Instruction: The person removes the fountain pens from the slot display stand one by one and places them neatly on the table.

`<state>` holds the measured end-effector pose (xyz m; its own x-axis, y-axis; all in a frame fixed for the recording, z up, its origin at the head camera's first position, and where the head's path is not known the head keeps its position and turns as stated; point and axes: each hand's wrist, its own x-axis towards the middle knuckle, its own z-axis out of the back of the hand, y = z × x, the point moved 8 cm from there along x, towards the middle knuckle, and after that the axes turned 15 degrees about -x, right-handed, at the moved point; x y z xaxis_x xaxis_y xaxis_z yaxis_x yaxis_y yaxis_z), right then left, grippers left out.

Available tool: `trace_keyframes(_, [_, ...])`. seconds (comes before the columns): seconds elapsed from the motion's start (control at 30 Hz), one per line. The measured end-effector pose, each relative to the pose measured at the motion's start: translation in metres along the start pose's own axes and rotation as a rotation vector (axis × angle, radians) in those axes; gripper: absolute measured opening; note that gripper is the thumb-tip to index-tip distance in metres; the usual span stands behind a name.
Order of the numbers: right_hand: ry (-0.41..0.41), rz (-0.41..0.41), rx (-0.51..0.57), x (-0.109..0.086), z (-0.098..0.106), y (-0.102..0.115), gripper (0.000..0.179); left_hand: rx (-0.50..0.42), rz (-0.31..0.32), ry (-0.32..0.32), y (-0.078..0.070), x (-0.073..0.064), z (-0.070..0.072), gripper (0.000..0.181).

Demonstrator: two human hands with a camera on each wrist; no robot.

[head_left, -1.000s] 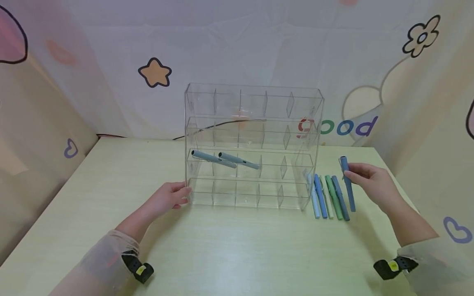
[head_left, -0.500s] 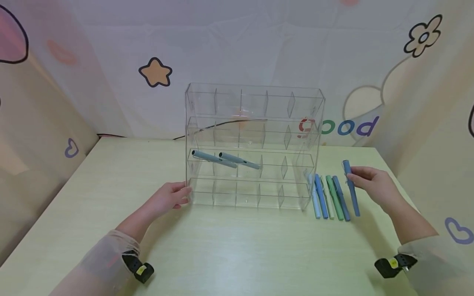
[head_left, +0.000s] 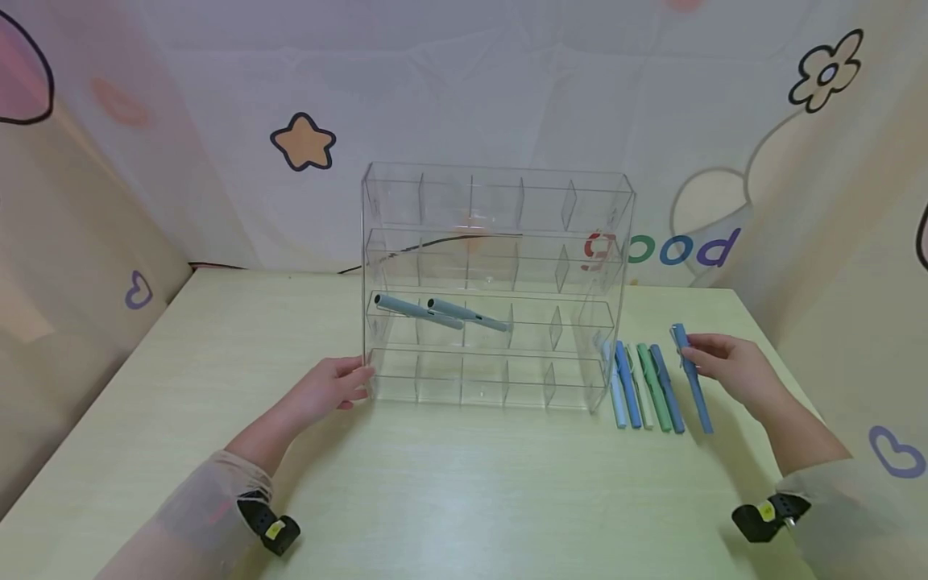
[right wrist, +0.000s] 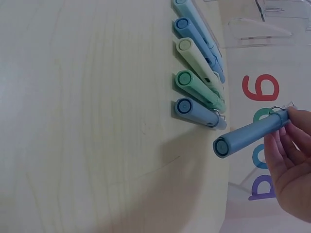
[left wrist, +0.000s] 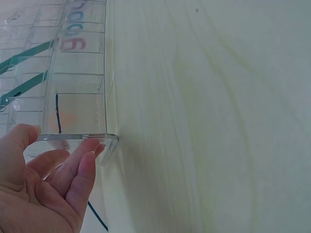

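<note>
A clear acrylic pen rack (head_left: 500,395) with tiered compartments stands mid-table. My left hand (head_left: 333,383) holds its lower left side; in the left wrist view, the thumb and fingers (left wrist: 80,177) lie at the side panel's edge. On the right, my right hand (head_left: 735,370) pinches a capped blue pen (head_left: 696,387) near its clip end, the other end slanting down toward me. The right wrist view shows that pen (right wrist: 248,136) apart from the row. Two grey-blue pens (head_left: 416,311) lie slanted on the rack's second tier from the bottom.
Beside the rack's right side lies a row of several pens, among them a green pen (head_left: 655,388), a dark blue pen (head_left: 668,390) and a pale green pen (head_left: 641,388). A printed curtain (head_left: 217,161) hangs behind the pale wooden table (head_left: 464,491).
My right hand has moved slightly right and toward me with the blue pen, which now tilts more and sits lower. The left hand and the rack have stayed put.
</note>
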<state>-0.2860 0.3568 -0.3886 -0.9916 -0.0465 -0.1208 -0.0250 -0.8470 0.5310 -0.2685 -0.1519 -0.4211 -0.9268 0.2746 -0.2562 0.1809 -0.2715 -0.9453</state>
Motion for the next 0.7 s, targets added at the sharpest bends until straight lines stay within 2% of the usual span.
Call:
trace_keyframes(0.3, [0.009, -0.005, -0.045, 0.003, -0.005, -0.011, 0.057, -0.021, -0.009, 0.012, 0.001, 0.001, 0.0, 0.054])
trace_keyframes(0.7, [0.046, -0.014, -0.022, 0.006, -0.013, -0.019, 0.055, -0.013, 0.002, 0.01, 0.004, 0.003, 0.001, 0.053])
